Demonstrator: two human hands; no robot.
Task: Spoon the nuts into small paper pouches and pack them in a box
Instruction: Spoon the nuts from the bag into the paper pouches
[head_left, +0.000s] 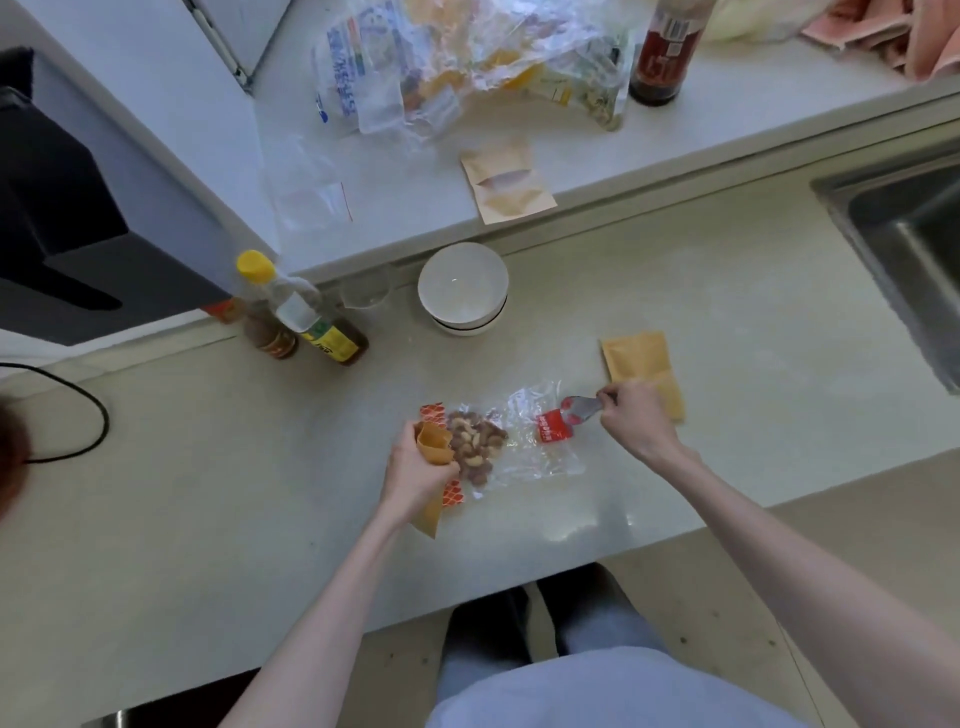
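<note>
Mixed nuts lie inside a clear plastic bag with red print, flat on the beige counter. My left hand grips an open brown paper pouch, its mouth held up beside the nuts. My right hand holds a metal spoon by the handle, with the bowl at the bag's open end. Two more brown pouches lie just behind my right hand. Another pouch lies on the raised white ledge.
A white bowl stands behind the bag, with sauce bottles to its left. Crumpled plastic bags and a dark bottle sit on the ledge. A steel sink is at the right. A black cable lies at left.
</note>
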